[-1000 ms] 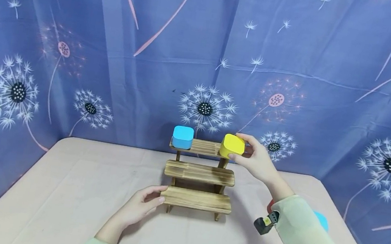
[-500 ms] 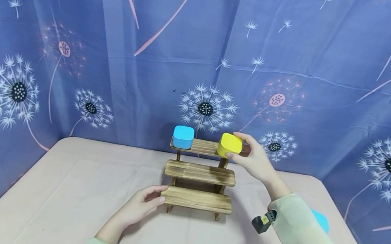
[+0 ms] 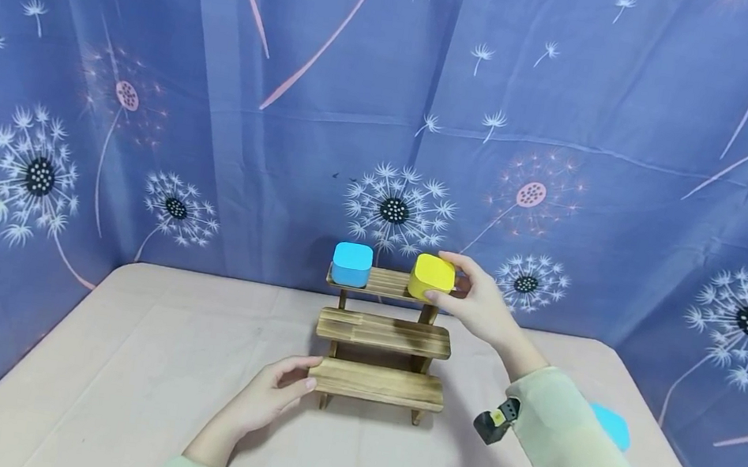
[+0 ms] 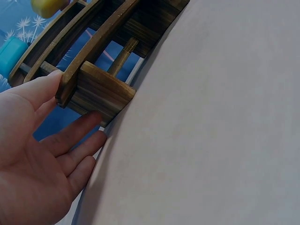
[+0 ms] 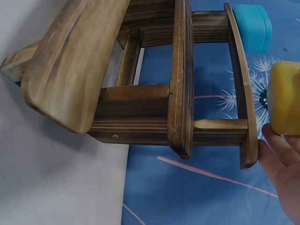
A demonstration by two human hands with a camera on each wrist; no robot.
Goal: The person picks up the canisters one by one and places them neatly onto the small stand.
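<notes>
A three-tier wooden step shelf [image 3: 384,334] stands on the table. My right hand [image 3: 482,304] pinches a yellow rounded box [image 3: 432,277] between thumb and fingers at the top tier's right end. The right wrist view shows a small gap between this yellow box [image 5: 285,98] and the top tier [image 5: 243,89]. A blue rounded box [image 3: 351,265] of similar shape sits at that tier's left end. My left hand [image 3: 265,394] holds the left end of the lowest tier with thumb and index finger. The other fingers [image 4: 77,157] of that hand extend loosely below the tier.
Another blue object [image 3: 611,426] lies on the table at the right, partly hidden behind my right sleeve [image 3: 581,446]. A blue dandelion-print curtain [image 3: 282,173] hangs close behind the shelf and along both sides. A pale cloth [image 3: 134,359] covers the table.
My right hand has moved the yellow box a little to the left along the top tier. A red thing at the right is now hidden by my sleeve. My left hand stays put.
</notes>
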